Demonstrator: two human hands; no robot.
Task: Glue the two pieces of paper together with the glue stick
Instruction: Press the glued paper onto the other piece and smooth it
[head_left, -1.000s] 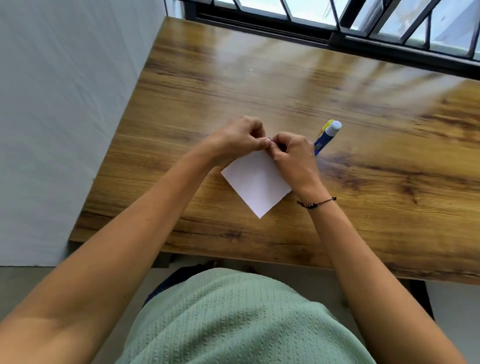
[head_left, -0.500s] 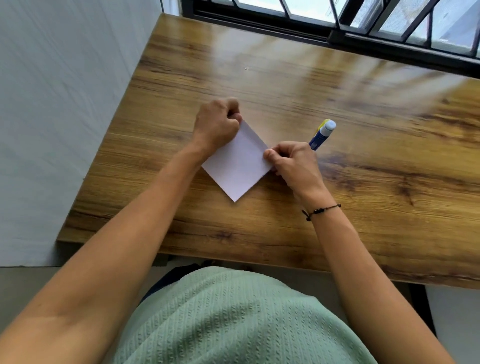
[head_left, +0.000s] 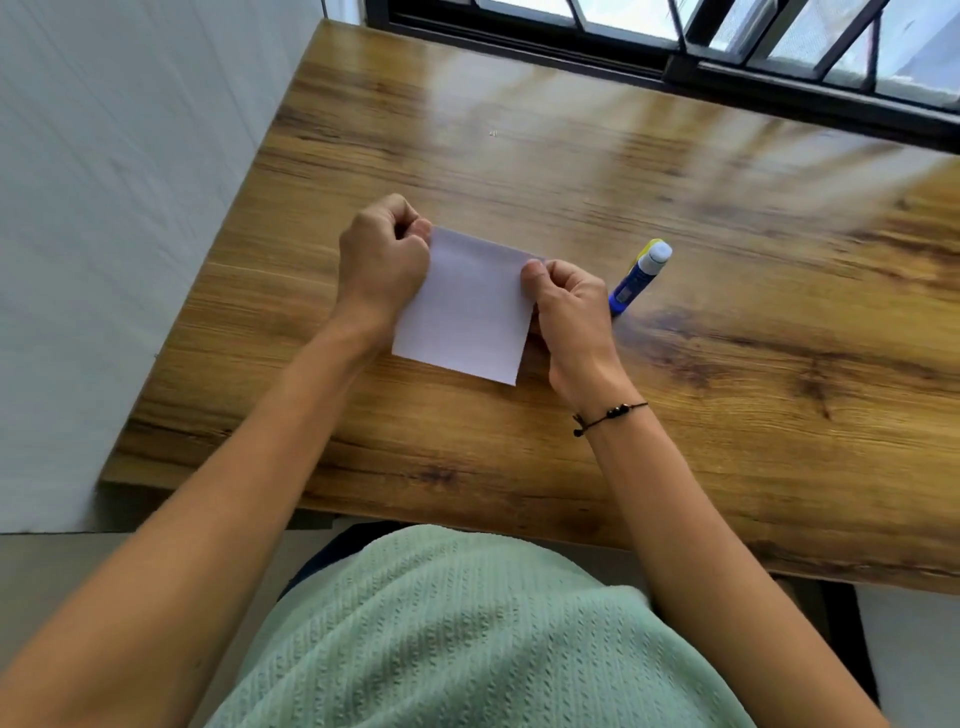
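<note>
We are seeing one white square paper sheet (head_left: 465, 312) lying flat mid wooden table (head_left: 675, 415), left hand (head_left: 382, 260) and right hand (head_left: 569, 304) pinching its far corners; one capped blue glue stick (head_left: 640, 278) lying just right.

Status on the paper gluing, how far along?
Looks late-stage: only one white paper square shows, so the pieces seem already stacked. The glue stick lies set aside on the wooden table. Left hand and right hand pinch its top corners. Left: pressing flat, releasing.
</note>
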